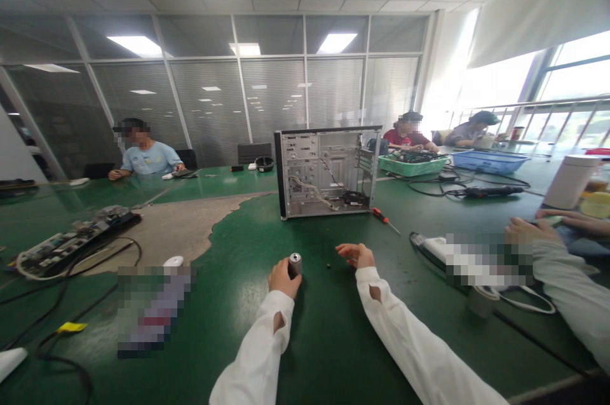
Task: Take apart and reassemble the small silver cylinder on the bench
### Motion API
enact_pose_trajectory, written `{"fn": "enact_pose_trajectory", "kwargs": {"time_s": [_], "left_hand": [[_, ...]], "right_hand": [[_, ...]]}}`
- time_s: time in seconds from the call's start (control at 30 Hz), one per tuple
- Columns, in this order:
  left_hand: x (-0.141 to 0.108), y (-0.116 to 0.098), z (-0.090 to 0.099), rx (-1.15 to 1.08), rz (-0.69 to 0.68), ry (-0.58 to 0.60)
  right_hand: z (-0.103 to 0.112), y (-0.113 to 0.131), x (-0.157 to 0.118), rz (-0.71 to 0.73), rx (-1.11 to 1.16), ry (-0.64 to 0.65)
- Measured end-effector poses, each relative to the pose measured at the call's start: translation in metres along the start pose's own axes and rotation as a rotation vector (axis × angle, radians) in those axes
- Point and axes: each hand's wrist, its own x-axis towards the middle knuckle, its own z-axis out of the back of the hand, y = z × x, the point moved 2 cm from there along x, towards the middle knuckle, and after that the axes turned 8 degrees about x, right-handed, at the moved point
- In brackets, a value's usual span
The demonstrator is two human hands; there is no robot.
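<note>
My left hand (282, 279) is wrapped round a small grey metal cylinder (296, 262). The cylinder stands upright, with a dark mark on its light top end; I cannot tell what kind of thing it is. To the right, my right hand (357, 255) holds nothing, its fingers apart and pointing left. A tiny dark piece (328, 266) lies on the green tabletop between the two hands, nearest the right one. Beyond both hands stands an open computer case (328, 173), its bare metal inside facing me with a few cables in it. A red-handled screwdriver (385, 220) lies by the case's right corner.
At left are a power strip (81, 240), black cables and a white mouse (173, 261). A green basket (414, 165) and a blue basket (488, 162) stand at back right. A neighbour's hands (528, 230) are near the right edge; other people sit farther off.
</note>
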Motion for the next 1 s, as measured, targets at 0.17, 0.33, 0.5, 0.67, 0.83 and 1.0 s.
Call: {"fn": "enact_pose_trajectory", "kwargs": {"time_s": [0.17,0.33,0.5,0.67,0.83,1.0], "left_hand": [[0.0005,-0.0005,0.0003,-0.001,0.002,-0.006],[0.0001,-0.0003,0.0001,0.006,0.011,-0.004],[0.0003,0.0004,-0.0016,0.007,0.006,-0.006],[0.0008,0.0005,-0.0018,0.000,0.004,-0.012],[-0.0004,-0.0002,-0.0007,0.005,0.010,-0.002],[-0.0010,-0.0011,0.0010,0.012,0.006,0.003]], "right_hand": [[-0.0007,-0.0013,0.0012,-0.009,-0.012,-0.010],[-0.0029,-0.0014,0.0015,-0.015,0.001,0.006],[-0.0032,-0.0017,0.0006,-0.002,0.008,0.033],[-0.0048,-0.0016,-0.0007,0.011,0.008,0.053],[-0.0053,0.0016,-0.0022,0.032,-0.001,0.041],[-0.0052,0.0062,-0.0049,0.053,-0.035,-0.003]]}}
